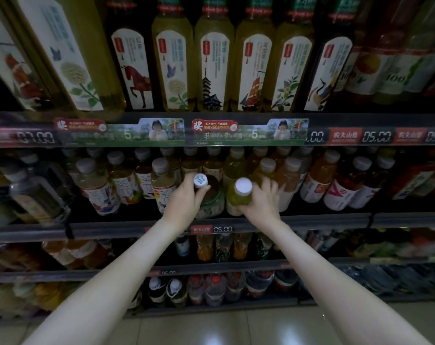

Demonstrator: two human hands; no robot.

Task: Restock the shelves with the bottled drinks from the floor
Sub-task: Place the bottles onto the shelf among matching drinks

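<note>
Both hands are closed on bottles at the front of the middle shelf (311, 217): the left hand (184, 202) wraps the neck of a dark bottle (211, 195) just under its patterned white cap, and the right hand (261, 200) holds a green bottle (238, 195) by the shoulder, fingers (271, 185) spread behind it. Each bottle leans toward the camera, its base near the shelf lip, with capped bottles packed just beyond and to either side. Full plastic bottles like these are likely fairly heavy, smooth and somewhat squeezable; a grip lower on the labelled body would probably steady them better than the neck when pushing them upright into the row.
</note>
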